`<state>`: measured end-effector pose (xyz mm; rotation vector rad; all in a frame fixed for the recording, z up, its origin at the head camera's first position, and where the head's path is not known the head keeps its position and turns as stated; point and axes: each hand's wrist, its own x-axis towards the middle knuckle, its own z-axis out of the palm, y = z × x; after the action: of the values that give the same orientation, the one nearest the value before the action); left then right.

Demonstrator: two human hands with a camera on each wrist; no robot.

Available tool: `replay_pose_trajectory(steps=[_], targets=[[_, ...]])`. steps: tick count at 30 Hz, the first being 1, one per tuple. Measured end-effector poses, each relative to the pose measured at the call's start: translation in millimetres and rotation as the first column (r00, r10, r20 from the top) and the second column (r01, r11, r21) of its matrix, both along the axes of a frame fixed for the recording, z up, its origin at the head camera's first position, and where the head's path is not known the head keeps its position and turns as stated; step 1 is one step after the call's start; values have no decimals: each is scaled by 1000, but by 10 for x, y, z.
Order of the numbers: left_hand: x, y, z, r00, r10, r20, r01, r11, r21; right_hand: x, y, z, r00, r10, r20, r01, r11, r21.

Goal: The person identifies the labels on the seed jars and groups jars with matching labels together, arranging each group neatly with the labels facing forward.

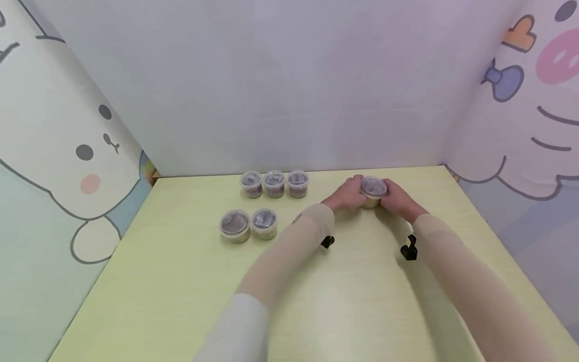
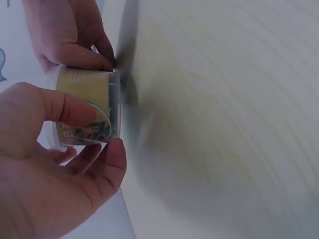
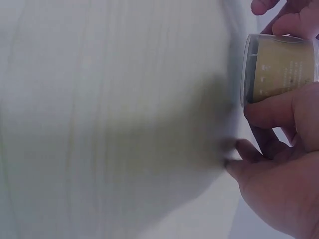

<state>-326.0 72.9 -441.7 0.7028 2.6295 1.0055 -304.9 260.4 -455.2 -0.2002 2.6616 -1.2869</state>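
Observation:
A small round clear-lidded plastic tub [image 1: 373,188] with a tan label is upright at the far right of the table, between both hands. My left hand [image 1: 349,194] grips its left side; in the left wrist view the thumb lies over the label [image 2: 82,84] and the fingers curl beneath. From the other side my right hand [image 1: 399,199] holds it, with thumb and fingers at the wall, as the right wrist view shows. The tub's base [image 3: 249,69] is close over the tabletop. Dark patterned contents show through the clear wall in the left wrist view.
Three small lidded tubs [image 1: 274,184] with purplish contents stand in a row at the back, left of my hands. Nearer, a wider lidded tub [image 1: 234,226] stands beside a smaller one [image 1: 265,223]. A pale wall [image 1: 289,100] closes off the table's [image 1: 181,301] far edge.

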Motion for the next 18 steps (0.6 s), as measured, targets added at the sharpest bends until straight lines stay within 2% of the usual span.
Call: replay_pose_trajectory(steps=[3, 6, 9, 13, 18], targets=[[68, -116, 170, 999, -31, 27, 31, 999, 8, 30, -62, 90, 999, 47, 22, -47, 999, -20], [157, -283, 339, 997, -56, 44, 56, 998, 2, 81, -176, 175, 992, 96, 78, -88, 991, -97], [256, -456, 459, 996, -81, 43, 82, 996, -30, 167, -301, 246, 978, 151, 147, -119, 972, -203], [391, -692, 544, 992, -123, 31, 125, 990, -70, 299, -474, 341, 945, 240, 221, -171, 942, -290], [513, -1012, 591, 986, -164, 40, 165, 986, -25, 428, -708, 451, 907, 319, 274, -220, 915, -337]])
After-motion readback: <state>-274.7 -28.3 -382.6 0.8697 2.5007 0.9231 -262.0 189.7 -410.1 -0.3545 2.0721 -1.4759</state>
